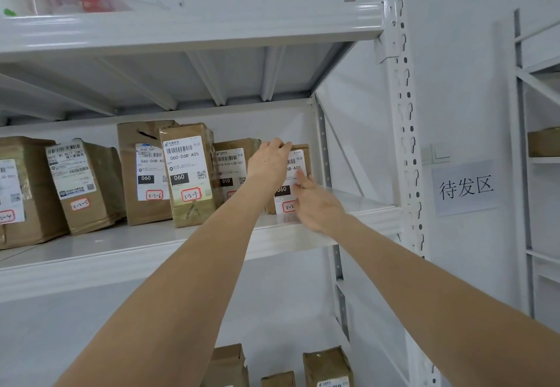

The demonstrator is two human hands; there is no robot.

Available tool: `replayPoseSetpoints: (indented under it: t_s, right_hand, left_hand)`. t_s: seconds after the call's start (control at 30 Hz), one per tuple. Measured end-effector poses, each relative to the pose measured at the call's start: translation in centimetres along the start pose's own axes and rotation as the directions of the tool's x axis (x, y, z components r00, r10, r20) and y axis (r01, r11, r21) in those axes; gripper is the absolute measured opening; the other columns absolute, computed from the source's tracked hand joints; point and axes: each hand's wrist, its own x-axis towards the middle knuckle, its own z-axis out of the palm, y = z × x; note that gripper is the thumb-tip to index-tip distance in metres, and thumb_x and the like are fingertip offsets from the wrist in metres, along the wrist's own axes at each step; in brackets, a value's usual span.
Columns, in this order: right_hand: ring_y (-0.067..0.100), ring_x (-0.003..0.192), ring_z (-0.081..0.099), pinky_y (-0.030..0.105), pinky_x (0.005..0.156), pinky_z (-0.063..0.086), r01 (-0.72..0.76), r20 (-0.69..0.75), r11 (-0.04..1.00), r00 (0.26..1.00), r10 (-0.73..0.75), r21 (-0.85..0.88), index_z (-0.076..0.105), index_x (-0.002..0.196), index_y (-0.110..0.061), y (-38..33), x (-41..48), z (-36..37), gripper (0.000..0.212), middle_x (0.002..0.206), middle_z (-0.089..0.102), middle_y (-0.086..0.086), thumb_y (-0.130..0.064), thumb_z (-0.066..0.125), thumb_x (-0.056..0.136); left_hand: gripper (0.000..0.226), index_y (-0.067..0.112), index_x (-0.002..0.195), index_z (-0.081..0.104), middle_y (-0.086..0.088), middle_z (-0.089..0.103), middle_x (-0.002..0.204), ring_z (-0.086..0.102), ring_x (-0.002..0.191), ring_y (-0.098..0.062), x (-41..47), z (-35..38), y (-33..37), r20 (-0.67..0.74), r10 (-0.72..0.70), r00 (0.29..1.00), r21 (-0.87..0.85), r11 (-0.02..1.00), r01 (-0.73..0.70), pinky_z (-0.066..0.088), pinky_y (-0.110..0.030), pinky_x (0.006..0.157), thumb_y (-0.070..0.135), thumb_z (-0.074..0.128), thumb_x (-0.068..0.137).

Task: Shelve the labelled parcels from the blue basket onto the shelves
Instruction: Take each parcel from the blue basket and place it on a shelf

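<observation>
- On the middle shelf [121, 253], at the right end of the row, stands the parcel [298, 159] that is being put away. It is upright, just beside the short box [231, 162].
- The left hand [269, 159] grips its top edge, with the fingers curled over. The right hand [318, 205] holds nothing. Its straight fingers press flat on the front label.
- I think this parcel is almost done. It sits on the shelf, but the hands are not off it yet.
- Other parcels stand in a row to its left, so a good part of the job looks done. The blue basket is not in sight, so I cannot tell how many are left.
- The parcel's label shows "6B-A05", a black patch with "060", and a red-edged tag that starts "3-2".
- The tall box [188, 174] reads "060-06B-A05", "060" and "3-2-7". The box behind it [142, 171] has "3-2-6". The short box reads "010-010-L30-551" and "010". The leaning box [88, 186] has "3-2-5".
- A wall sign [465, 188] says "待发区".
</observation>
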Motion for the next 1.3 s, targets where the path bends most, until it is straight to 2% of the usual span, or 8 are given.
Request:
replayPoseSetpoints:
  t_s: [0.2,0.3,0.47,0.7,0.93,1.13,1.2,1.3]
  right_hand:
    - [0.027,0.141,0.025,0.037,0.112,0.028,0.019,0.078,0.998,0.997,-0.014,-0.067,0.037,0.139,0.000,0.5,1.7,0.2,0.042,0.159,0.000,0.015,-0.015,0.031,0.100]
    - [0.031,0.142,0.021,0.040,0.113,0.026,0.013,0.117,0.997,0.993,-0.004,-0.075,0.038,0.138,0.002,0.6,2.5,0.4,0.042,0.157,0.006,0.022,-0.014,0.032,0.100]
    - [0.027,0.138,0.032,0.036,0.107,0.030,0.014,0.122,0.994,0.993,0.000,-0.109,0.037,0.140,0.000,0.7,3.4,0.5,0.042,0.158,0.006,0.021,-0.016,0.031,0.101]
    - [0.027,0.140,0.027,0.035,0.107,0.030,-0.002,0.128,0.997,0.992,0.012,-0.080,0.043,0.137,0.000,0.7,4.1,0.7,0.040,0.154,0.019,0.023,-0.013,0.029,0.102]
    - [0.029,0.133,0.036,0.037,0.106,0.032,0.027,0.113,0.997,0.993,-0.019,-0.073,0.040,0.137,-0.001,0.8,4.2,0.7,0.040,0.156,0.011,0.018,-0.015,0.031,0.101]
    - [0.027,0.139,0.026,0.037,0.111,0.025,0.006,0.066,1.000,0.998,-0.004,-0.028,0.041,0.138,-0.005,0.7,3.3,-0.1,0.042,0.153,0.022,0.012,-0.020,0.034,0.099]
    - [0.026,0.137,0.029,0.036,0.109,0.027,-0.020,0.032,1.000,0.999,0.020,-0.007,0.043,0.137,-0.006,0.5,2.7,-0.4,0.042,0.152,0.027,0.010,-0.021,0.036,0.099]
    - [0.028,0.130,0.040,0.038,0.101,0.036,-0.079,-0.029,0.997,0.996,0.079,0.013,0.046,0.136,-0.011,-0.4,1.6,-1.0,0.041,0.148,0.033,0.007,-0.023,0.037,0.097]
  left_hand:
    - [0.064,0.016,0.146,0.029,-0.005,0.037,0.142,0.035,0.128,-0.027,1.0,1.0,-0.3,0.031,0.000,1.000,0.007,1.000,0.000,0.043,-0.040,0.100,-0.005,0.045,0.088]
    - [0.065,0.016,0.146,0.030,-0.005,0.037,0.142,0.035,0.128,-0.027,1.4,1.4,-0.5,0.033,0.005,0.999,0.012,1.000,-0.006,0.043,-0.039,0.099,-0.007,0.045,0.088]
    - [0.065,0.015,0.146,0.030,-0.005,0.038,0.142,0.036,0.127,-0.027,2.2,2.2,-0.8,0.043,0.013,0.999,0.009,1.000,-0.013,0.043,-0.038,0.099,-0.007,0.046,0.087]
    - [0.066,0.016,0.146,0.029,-0.005,0.037,0.142,0.036,0.128,-0.026,3.0,3.2,-1.2,0.049,0.017,0.999,0.017,1.000,-0.017,0.043,-0.036,0.100,-0.007,0.048,0.087]
    - [0.068,0.016,0.147,0.027,-0.005,0.036,0.142,0.034,0.128,-0.026,3.2,3.2,-1.1,0.057,0.015,0.998,0.014,1.000,-0.016,0.044,-0.038,0.097,-0.006,0.050,0.086]
    - [0.070,0.011,0.149,0.021,-0.009,0.025,0.153,0.022,0.141,-0.025,2.6,1.6,-1.5,0.105,0.097,0.990,0.098,0.989,-0.107,0.021,-0.037,0.117,-0.003,0.051,0.087]
    - [0.068,0.012,0.147,0.025,-0.009,0.023,0.153,0.022,0.141,-0.025,1.6,1.0,-1.4,0.099,0.088,0.991,0.075,0.993,-0.095,0.026,-0.037,0.114,-0.001,0.054,0.088]
    - [0.060,0.015,0.143,0.032,-0.006,0.030,0.148,0.032,0.134,-0.024,-0.5,0.1,-1.2,0.074,0.066,0.995,0.053,0.996,-0.070,0.041,-0.036,0.099,0.005,0.055,0.090]
